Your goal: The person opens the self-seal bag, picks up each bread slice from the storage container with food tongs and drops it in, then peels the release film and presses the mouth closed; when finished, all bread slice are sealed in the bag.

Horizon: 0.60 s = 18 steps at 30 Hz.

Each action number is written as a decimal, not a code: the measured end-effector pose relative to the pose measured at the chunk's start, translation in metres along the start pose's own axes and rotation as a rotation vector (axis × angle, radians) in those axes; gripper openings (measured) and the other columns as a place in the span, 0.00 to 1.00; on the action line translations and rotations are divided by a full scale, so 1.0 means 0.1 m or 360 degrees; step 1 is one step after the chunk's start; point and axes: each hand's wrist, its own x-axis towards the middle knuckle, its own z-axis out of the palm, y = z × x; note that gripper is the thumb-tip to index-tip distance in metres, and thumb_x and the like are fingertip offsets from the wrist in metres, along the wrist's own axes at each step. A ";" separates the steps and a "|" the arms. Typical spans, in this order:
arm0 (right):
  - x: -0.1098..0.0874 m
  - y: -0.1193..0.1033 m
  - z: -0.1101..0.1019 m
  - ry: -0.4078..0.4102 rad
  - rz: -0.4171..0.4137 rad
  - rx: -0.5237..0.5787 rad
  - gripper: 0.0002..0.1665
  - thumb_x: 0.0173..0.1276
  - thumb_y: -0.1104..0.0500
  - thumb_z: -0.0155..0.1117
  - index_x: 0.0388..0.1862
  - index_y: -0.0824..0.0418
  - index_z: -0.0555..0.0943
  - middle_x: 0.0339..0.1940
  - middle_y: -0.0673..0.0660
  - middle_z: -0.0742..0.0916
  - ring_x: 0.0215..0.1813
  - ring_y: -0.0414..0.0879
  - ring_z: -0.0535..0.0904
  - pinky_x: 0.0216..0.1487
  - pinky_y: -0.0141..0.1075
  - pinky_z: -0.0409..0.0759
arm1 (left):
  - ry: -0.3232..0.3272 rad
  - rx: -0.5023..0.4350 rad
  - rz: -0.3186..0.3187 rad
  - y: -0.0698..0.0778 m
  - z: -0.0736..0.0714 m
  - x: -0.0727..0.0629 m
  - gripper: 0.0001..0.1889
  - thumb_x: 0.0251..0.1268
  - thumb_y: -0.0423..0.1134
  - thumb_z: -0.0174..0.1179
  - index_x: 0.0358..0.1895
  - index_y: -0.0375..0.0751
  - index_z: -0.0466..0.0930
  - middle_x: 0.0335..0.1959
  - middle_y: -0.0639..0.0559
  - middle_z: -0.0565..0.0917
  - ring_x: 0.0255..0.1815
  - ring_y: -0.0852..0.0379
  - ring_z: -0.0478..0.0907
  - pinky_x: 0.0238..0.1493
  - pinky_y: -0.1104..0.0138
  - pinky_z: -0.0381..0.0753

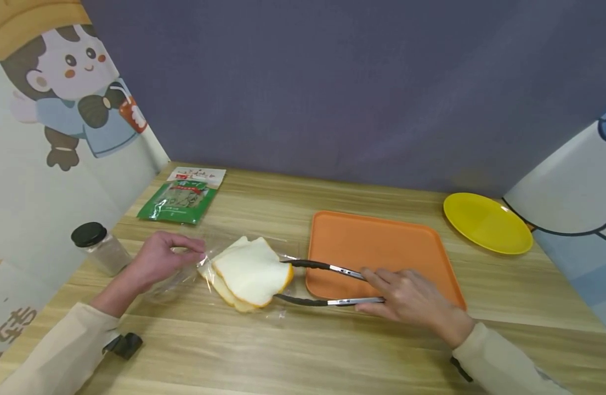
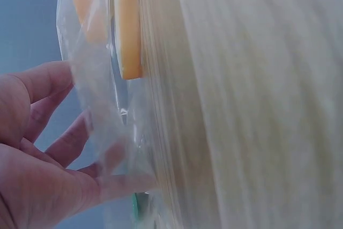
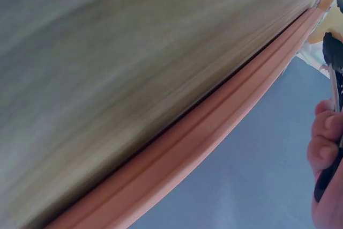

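White bread slices [image 1: 253, 271] with browned crusts lie stacked in and on a clear plastic bag [image 1: 184, 274]. My left hand [image 1: 166, 258] pinches the bag's film between thumb and index finger at its left end. In the left wrist view the other fingers of this hand [image 2: 48, 148] are spread, some of them seen through the film. My right hand [image 1: 411, 296] grips a pair of tongs [image 1: 344, 271], silver with black ends. The two tong arms are apart, their tips at the right corner of the upper slice. Only part of the right hand [image 3: 327, 143] shows in its wrist view.
An orange tray [image 1: 377, 241] lies under the right hand and tongs. A yellow plate [image 1: 487, 224] stands at the back right. Green packets [image 1: 179, 200] lie at the back left, and a clear jar with a black lid [image 1: 102, 249] stands beside the left forearm.
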 end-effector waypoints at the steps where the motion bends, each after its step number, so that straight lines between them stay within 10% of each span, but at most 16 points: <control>1: 0.01 0.00 0.00 -0.0011 0.0006 -0.0004 0.35 0.69 0.33 0.48 0.47 0.64 0.77 0.19 0.46 0.71 0.13 0.32 0.53 0.10 0.22 0.52 | 0.0001 0.0001 -0.0003 0.00 0.00 0.00 0.08 0.55 0.36 0.69 0.36 0.36 0.87 0.47 0.40 0.83 0.53 0.42 0.77 0.50 0.62 0.77; 18: 0.04 0.00 0.04 -0.0007 0.0003 -0.0037 0.36 0.68 0.32 0.48 0.47 0.64 0.77 0.19 0.47 0.72 0.12 0.33 0.52 0.10 0.23 0.51 | -0.0034 -0.0005 -0.0016 0.02 -0.02 -0.02 0.07 0.57 0.36 0.67 0.36 0.35 0.86 0.49 0.39 0.82 0.54 0.39 0.75 0.55 0.48 0.72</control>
